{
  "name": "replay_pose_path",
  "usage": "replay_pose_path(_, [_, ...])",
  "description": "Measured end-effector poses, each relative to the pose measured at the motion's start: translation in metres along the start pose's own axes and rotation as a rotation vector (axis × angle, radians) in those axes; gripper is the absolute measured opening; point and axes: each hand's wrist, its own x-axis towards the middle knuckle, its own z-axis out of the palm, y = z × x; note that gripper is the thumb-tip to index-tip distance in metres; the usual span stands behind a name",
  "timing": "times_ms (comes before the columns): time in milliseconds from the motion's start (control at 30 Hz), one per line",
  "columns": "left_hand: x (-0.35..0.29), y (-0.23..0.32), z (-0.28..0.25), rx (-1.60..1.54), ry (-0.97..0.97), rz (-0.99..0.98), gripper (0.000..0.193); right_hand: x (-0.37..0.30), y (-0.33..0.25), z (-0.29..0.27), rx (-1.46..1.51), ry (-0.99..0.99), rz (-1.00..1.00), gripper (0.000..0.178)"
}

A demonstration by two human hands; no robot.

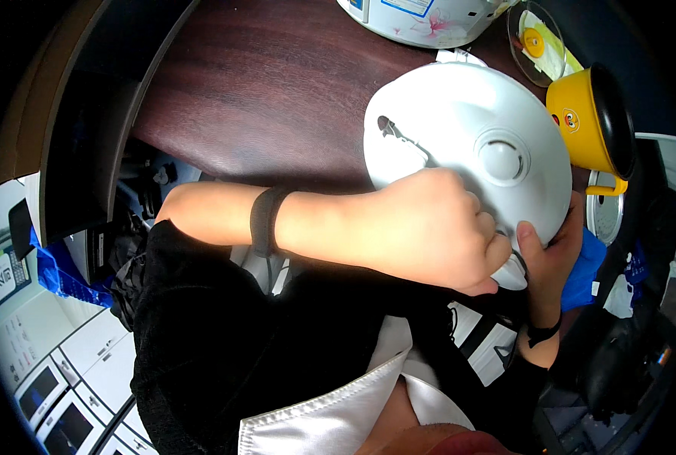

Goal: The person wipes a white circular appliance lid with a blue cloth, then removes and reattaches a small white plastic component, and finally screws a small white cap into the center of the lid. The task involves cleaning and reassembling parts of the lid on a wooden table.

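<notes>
A round white appliance lid (459,98) with a raised round dome near its middle lies tilted at the table's edge before me. It has a dark opening with a thin wire-like part on its left side. My right hand (552,246) grips its near right rim, thumb on top. My left hand (452,231) is closed in a fist over the near part of the lid; what its fingers hold is hidden, though something small and dark shows beside them. A white rounded piece (511,274) juts out between my two hands.
Behind the lid stands a white rice cooker body (429,26) with a pink flower. To the right are a yellow pot (581,121) lying on its side, a glass lid (526,64) and a perforated metal plate (605,216). A dark cabinet (95,98) rises at the left.
</notes>
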Motion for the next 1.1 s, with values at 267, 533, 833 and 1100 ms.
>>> replay_pose_path(267, [-0.002,-0.010,0.001,-0.002,0.018,-0.006,0.044,-0.003,0.008,-0.004,0.002,0.018,-0.007,0.054])
replay_pose_path(533, [-0.009,-0.011,-0.002,-0.048,0.027,-0.032,0.042,-0.006,0.003,-0.004,0.086,0.042,0.025,0.051])
replay_pose_path(833, [-0.022,-0.018,-0.012,-0.028,-0.046,0.047,0.041,-0.017,0.009,-0.014,-0.043,0.002,-0.002,0.061])
replay_pose_path(1100, [-0.022,-0.010,-0.010,0.088,-0.064,0.057,0.038,-0.047,0.005,-0.035,-0.188,-0.022,-0.150,0.084])
